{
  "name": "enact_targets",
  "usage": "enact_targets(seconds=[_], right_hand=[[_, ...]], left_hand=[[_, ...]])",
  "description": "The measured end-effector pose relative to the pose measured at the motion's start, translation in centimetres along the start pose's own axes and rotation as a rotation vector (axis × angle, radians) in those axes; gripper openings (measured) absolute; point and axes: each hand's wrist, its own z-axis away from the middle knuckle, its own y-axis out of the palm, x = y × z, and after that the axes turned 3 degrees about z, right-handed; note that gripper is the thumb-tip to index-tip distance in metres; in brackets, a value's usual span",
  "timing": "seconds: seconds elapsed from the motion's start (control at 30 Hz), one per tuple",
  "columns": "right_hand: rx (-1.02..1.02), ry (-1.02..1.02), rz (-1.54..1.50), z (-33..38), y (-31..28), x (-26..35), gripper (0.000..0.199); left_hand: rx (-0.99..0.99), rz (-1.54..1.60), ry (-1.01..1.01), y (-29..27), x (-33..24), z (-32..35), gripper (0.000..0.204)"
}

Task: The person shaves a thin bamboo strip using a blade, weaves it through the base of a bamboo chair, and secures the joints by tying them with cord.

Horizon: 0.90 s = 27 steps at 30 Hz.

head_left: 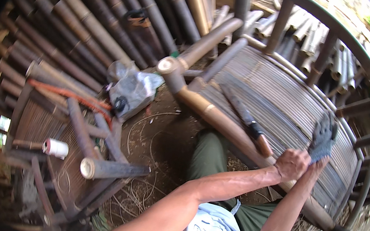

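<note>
My right hand [323, 136] wears a grey work glove, its fingers spread above the slatted seat [290, 96] of a bamboo bench. My bare left hand [291, 164] is closed right at that wrist, and seems to pinch the glove's cuff. Both hands hover over the thick bamboo front rail [221, 120] of the bench. A long dark knife [246, 118] with a wooden handle lies on the seat slats, just left of my left hand. My green trouser leg [208, 153] shows below the rail.
A second bamboo chair frame [96, 150] lies on the dirt at the left, with a white spool [56, 148] and an orange strip [71, 95] on it. A crumpled plastic bag [132, 90] sits between the frames. Bamboo poles [90, 19] are stacked behind. Thin cane strips [152, 130] curl on the ground.
</note>
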Motion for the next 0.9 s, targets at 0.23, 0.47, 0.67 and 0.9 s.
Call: enact_targets(seconds=[0.23, 0.47, 0.67, 0.9], right_hand=[[-0.605, 0.486, 0.983, -0.6, -1.9, -2.0, 0.082], [-0.596, 0.457, 0.674, -2.4, 0.5, -6.9, 0.063], [-0.206, 0.010, 0.482, -2.3, 3.3, -9.3, 0.040], [-0.177, -0.538, 0.859, -0.2, -1.7, -4.3, 0.039]], left_hand=[[-0.008, 0.070, -0.011, -1.7, -0.3, 2.4, 0.009], [0.113, -0.026, -0.308, -3.8, 0.1, 2.3, 0.020], [0.116, -0.030, -0.187, -5.3, 0.7, 1.9, 0.016], [0.190, 0.077, 0.006, -5.6, -0.7, 2.4, 0.014]])
